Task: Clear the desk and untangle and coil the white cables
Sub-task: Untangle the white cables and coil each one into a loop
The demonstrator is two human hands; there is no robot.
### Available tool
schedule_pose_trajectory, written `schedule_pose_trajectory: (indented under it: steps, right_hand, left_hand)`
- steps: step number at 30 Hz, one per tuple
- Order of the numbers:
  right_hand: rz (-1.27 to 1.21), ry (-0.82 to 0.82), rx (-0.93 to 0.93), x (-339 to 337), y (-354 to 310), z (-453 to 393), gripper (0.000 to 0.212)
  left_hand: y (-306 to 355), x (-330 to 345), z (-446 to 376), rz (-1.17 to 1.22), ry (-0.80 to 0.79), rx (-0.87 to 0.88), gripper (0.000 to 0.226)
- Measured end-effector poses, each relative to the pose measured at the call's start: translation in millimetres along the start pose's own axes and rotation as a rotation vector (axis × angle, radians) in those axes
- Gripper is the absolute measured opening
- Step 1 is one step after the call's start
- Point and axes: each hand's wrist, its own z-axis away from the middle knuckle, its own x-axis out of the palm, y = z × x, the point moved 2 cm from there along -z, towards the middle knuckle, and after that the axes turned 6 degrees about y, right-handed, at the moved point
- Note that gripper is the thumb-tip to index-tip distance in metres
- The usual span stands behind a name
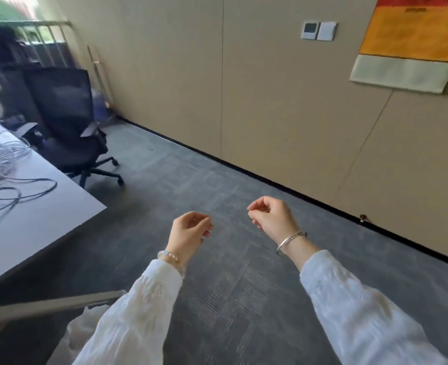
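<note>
Down at the bottom of the picture, two arms in white sleeves (143, 306) reach up toward the middle. The left hand (190, 230) is in the lower middle, held over the grey carpet (230, 285). Its fingers are curled in with the thumb near the fingertips, and nothing shows inside them. A bead bracelet (168, 256) sits on that wrist. The right hand (270, 216) is a little higher and to the right. Its fingers are curled too, with the thumb and first finger close together, and no thing can be seen between them. A silver bangle (290, 241) is around that wrist. The two hands are apart from each other and well away from the desk.

The white desk (46, 219) fills the left side of the picture. The white cables (4, 167) lie on it in a loose, messy heap near the left edge, with some long loops spreading toward the desk's right side.

Behind the desk, in the upper left, stands a black office chair (67, 122) on wheels. Farther back is a tan wall (191, 75). A cloth hanging (412, 43) in red, orange and white is in the upper right corner, and a small wall switch (319, 30) is beside it.
</note>
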Motion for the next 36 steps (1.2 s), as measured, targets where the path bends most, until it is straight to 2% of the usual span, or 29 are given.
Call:
schedule_pose_trajectory:
  steps: [7,12,21,24,36]
  right_hand:
    - [0.015,-0.316,-0.119,122,-55,-178,0.012]
    - [0.007,-0.444,-0.156,227,-94,-278,0.014]
    - [-0.002,-0.649,-0.267,442,-205,-453,0.017]
    - [-0.017,-0.691,-0.271,488,-220,-483,0.017]
    - [0.057,-1.103,-0.479,770,-315,-641,0.019]
  left_hand:
    - [22,-42,-159,0.028,0.311,-0.034,0.008]
    - [27,-82,-277,0.049,0.428,-0.054,0.007]
    - [60,-204,-504,0.025,0.630,-0.040,0.010]
    - [59,-229,-542,0.004,0.653,-0.061,0.009]
    - [31,-378,-762,0.091,1.089,-0.193,0.007]
